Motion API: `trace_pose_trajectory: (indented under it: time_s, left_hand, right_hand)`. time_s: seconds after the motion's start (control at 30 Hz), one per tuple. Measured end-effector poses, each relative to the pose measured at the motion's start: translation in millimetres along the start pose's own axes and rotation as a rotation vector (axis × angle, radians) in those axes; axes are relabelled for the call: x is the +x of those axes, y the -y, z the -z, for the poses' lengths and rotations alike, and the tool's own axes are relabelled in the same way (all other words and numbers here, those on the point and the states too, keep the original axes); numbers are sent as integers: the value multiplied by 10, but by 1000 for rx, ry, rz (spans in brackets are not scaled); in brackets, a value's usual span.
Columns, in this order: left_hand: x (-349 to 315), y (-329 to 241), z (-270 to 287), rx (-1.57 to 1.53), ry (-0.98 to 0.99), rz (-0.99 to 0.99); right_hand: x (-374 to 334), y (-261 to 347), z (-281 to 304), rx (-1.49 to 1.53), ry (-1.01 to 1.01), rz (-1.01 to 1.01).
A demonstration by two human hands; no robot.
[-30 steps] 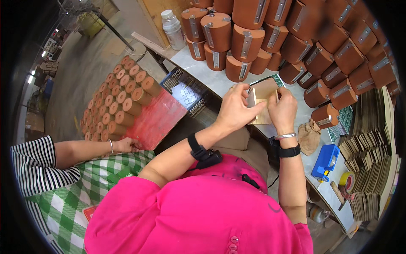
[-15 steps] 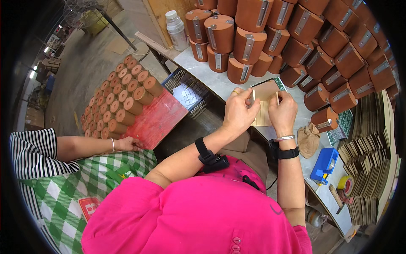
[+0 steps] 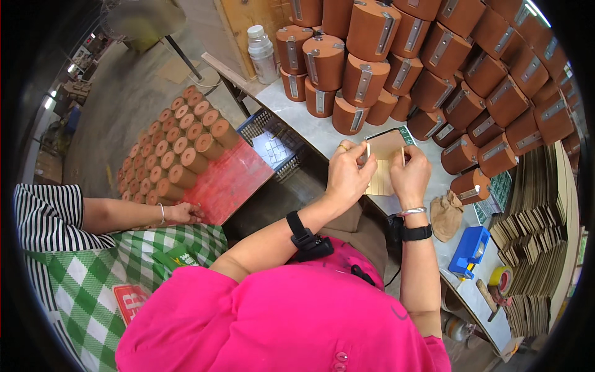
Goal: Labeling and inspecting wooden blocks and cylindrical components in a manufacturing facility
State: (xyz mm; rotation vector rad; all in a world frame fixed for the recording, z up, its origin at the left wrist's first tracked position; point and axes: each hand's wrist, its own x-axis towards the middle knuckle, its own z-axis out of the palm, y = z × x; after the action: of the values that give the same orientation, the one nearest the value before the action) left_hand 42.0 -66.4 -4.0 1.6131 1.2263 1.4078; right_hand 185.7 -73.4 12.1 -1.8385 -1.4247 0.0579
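Note:
At the table's near edge I hold a pale, creased sheet (image 3: 380, 180) that looks like thin board or card, its two sides bent upright. My left hand (image 3: 348, 173) pinches the left upright edge between thumb and fingers. The right upright edge sits in the closed fingers of my right hand (image 3: 411, 177). A flat brown panel (image 3: 385, 146) shows at the sheet's far end; whether it is part of the sheet I cannot tell. Just beyond lies a green-and-white printed piece (image 3: 406, 135).
Stacked reddish-brown cylinders (image 3: 365, 80) with metal strips fill the table's far side. To the right are a brown cloth (image 3: 446, 214), blue tape dispenser (image 3: 469, 251), yellow tape roll (image 3: 501, 279) and card stacks (image 3: 527, 248). At left, a co-worker's hand (image 3: 186, 213) rests on a red board (image 3: 238, 180) bearing cylinders.
The view has shifted slightly, so the table's far side sits lower in the picture. Both my hands keep their hold on the sheet, nearly unmoved.

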Motion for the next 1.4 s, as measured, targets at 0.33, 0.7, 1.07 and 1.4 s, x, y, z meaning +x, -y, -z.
trace_pose_trajectory:
  time_s: [0.33, 0.7, 1.07, 1.4]
  left_hand:
    - [-84, 241, -217, 131, -40, -43]
    - [127, 499, -224, 57, -74, -63]
    - [975, -402, 456, 963, 924, -1360]
    - [843, -211, 275, 812, 1003, -946]
  right_hand:
    - [61, -284, -44, 150, 117, 20]
    - [183, -125, -229, 45, -1, 143]
    - [182, 165, -98, -25, -3, -12]
    - [164, 111, -96, 17, 13, -22]
